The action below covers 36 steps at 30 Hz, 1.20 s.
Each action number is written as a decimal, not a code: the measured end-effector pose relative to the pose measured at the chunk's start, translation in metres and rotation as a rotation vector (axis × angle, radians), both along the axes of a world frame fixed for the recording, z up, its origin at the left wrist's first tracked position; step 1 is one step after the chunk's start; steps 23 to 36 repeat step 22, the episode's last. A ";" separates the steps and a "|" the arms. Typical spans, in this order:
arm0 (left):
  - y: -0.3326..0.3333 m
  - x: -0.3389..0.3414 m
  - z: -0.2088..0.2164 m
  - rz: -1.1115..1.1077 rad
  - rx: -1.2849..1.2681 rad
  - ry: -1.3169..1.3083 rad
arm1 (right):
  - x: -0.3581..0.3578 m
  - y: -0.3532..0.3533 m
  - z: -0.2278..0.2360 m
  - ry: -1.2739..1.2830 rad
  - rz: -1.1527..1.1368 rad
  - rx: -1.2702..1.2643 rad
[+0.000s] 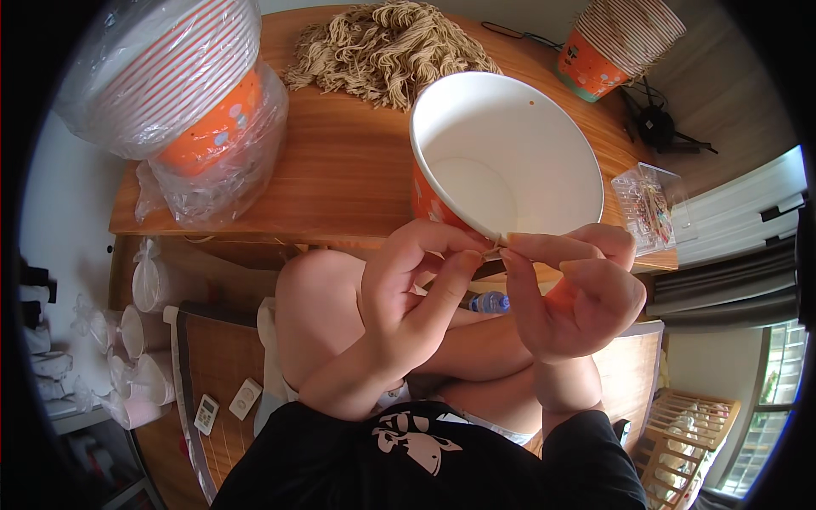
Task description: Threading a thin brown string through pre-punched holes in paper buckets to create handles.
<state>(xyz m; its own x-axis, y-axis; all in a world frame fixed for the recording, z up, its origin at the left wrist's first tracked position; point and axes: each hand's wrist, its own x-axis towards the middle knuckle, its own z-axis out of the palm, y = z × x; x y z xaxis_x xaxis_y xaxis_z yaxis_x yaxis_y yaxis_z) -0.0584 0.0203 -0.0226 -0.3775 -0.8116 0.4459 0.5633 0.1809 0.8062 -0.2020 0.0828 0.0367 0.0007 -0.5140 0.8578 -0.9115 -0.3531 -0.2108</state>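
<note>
A large paper bucket (476, 127), white inside and orange outside, stands tilted toward me at the table's front edge. A small round hole shows in its far wall. At its near rim, a short piece of tan cord (495, 247) is pinched between both my hands. My left hand (408, 293) is closed, thumb and forefinger pressed together on the cord. My right hand (569, 293) closes on it from the other side, its remaining fingers curled. The fingertips hide most of the cord, and I cannot tell if it is knotted.
Behind the bucket lies a heap of tan cords (391, 51) on the wooden table (340, 161). Plastic-wrapped stacked buckets (195, 110) stand left, another bucket stack (616, 47) far right. A clear box (653, 208) of small items sits at the right edge. A bottle (490, 302) shows below.
</note>
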 end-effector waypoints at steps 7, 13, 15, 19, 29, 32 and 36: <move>-0.009 -0.006 0.003 0.054 -0.116 0.066 | 0.003 0.005 -0.002 -0.132 0.023 0.002; -0.031 -0.011 0.008 0.514 -0.817 -0.212 | 0.007 0.013 0.002 -0.030 0.015 0.073; -0.032 -0.011 0.009 0.545 -0.824 -0.212 | 0.011 0.018 0.008 -0.006 0.020 0.186; -0.029 -0.007 0.015 0.641 -0.874 -0.321 | 0.012 0.032 0.009 0.025 -0.013 0.203; -0.025 -0.005 0.019 0.635 -0.871 -0.373 | 0.014 0.039 0.015 0.023 -0.024 0.278; -0.025 -0.005 0.019 0.635 -0.871 -0.373 | 0.014 0.039 0.015 0.023 -0.024 0.278; -0.025 -0.005 0.019 0.635 -0.871 -0.373 | 0.014 0.039 0.015 0.023 -0.024 0.278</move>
